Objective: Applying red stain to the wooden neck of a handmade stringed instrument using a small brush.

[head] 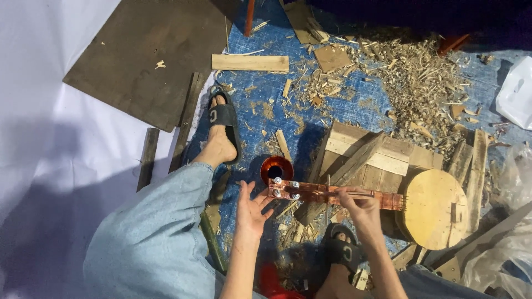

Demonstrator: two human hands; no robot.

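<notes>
A small wooden stringed instrument lies across my lap area: reddish neck (327, 195) with metal tuning pegs at the headstock (284, 188) and a round pale wood body (435, 207). My left hand (252, 207) is spread open just below the headstock, fingers apart, fingertips close to the pegs. My right hand (360, 207) pinches something thin, seemingly a string, over the middle of the neck. A red cup (276, 168) stands on the floor just behind the headstock.
A slatted wooden block (366, 158) supports the instrument. Wood shavings (415, 77) and offcuts litter the blue tarp (266, 105). A dark board (147, 55) lies at upper left on white sheeting. My sandalled feet (221, 124) rest on the tarp. Plastic bags (515, 91) lie at right.
</notes>
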